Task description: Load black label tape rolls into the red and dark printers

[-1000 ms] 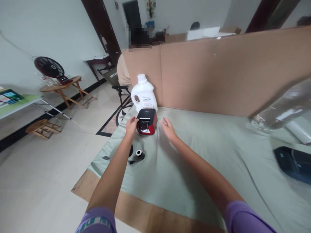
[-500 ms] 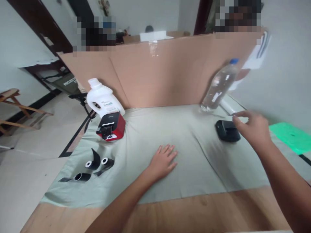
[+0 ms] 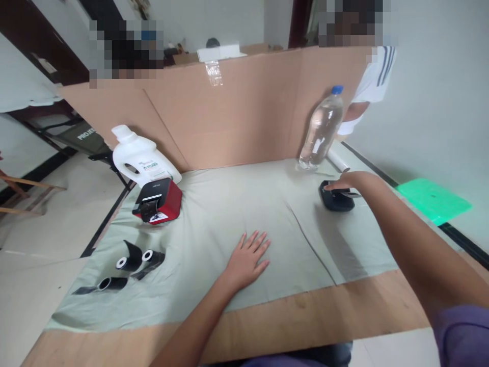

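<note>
My left hand (image 3: 246, 261) lies flat on the pale green cloth (image 3: 244, 199), palm down with its fingers spread, holding nothing. On the right side of the cloth stands a small black box-like device (image 3: 338, 203). My right hand (image 3: 351, 180) comes down over its top, with one finger reaching across to its far left corner. The other fingers are mostly hidden behind the hand, which appears closed on the device's upper part. A thin dark flap-like edge juts out below the palm.
At the left stand a red and black label printer (image 3: 158, 201) and a white jug (image 3: 139, 155). Several black rolls (image 3: 130, 256) lie before them. A clear bottle (image 3: 323, 132) leans by the cardboard screen (image 3: 237, 112), near a white tube (image 3: 338, 159). A green stool (image 3: 433, 200) is at right; people are behind.
My right hand has gone from beside the black device onto its top. The whole view has shifted, so things sit further left. My left hand stays flat on the cloth.
</note>
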The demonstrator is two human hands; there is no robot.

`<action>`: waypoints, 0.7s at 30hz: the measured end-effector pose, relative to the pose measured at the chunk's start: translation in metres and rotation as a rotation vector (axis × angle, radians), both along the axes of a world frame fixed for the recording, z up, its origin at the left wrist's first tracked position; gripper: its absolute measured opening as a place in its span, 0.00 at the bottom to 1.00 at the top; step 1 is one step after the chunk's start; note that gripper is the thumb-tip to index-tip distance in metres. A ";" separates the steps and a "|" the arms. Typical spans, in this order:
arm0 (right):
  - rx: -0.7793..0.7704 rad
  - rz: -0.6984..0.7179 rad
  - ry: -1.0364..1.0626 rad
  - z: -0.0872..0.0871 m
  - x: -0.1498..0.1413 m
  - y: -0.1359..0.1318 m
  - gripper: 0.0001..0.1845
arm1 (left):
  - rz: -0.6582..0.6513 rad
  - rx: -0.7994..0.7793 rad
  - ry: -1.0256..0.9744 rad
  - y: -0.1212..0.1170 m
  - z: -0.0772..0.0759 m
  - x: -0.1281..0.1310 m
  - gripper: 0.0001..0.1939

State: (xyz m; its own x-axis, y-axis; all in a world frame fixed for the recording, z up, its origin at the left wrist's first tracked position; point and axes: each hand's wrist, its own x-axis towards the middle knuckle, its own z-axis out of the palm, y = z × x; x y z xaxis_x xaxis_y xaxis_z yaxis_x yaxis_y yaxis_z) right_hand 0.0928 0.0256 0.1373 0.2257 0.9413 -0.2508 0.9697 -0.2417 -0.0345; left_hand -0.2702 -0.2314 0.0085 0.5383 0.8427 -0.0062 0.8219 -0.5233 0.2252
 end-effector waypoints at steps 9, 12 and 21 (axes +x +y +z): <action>-0.012 0.056 -0.017 -0.023 -0.040 -0.038 0.31 | 0.011 0.017 -0.025 -0.008 -0.002 -0.001 0.31; 0.049 0.188 0.032 -0.015 -0.099 -0.069 0.34 | 0.011 0.026 -0.038 -0.012 -0.003 -0.001 0.31; -0.011 0.339 0.227 -0.024 -0.269 -0.129 0.34 | -0.015 0.018 -0.093 -0.029 0.001 0.000 0.31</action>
State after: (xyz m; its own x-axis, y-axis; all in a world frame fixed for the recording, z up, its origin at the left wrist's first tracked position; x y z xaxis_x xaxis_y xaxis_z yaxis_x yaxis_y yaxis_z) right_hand -0.1763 -0.1032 0.1134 -0.1589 0.9498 -0.2695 0.9625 0.0883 -0.2565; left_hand -0.2707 -0.2605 0.0094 0.5487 0.8339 0.0600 0.7896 -0.5405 0.2905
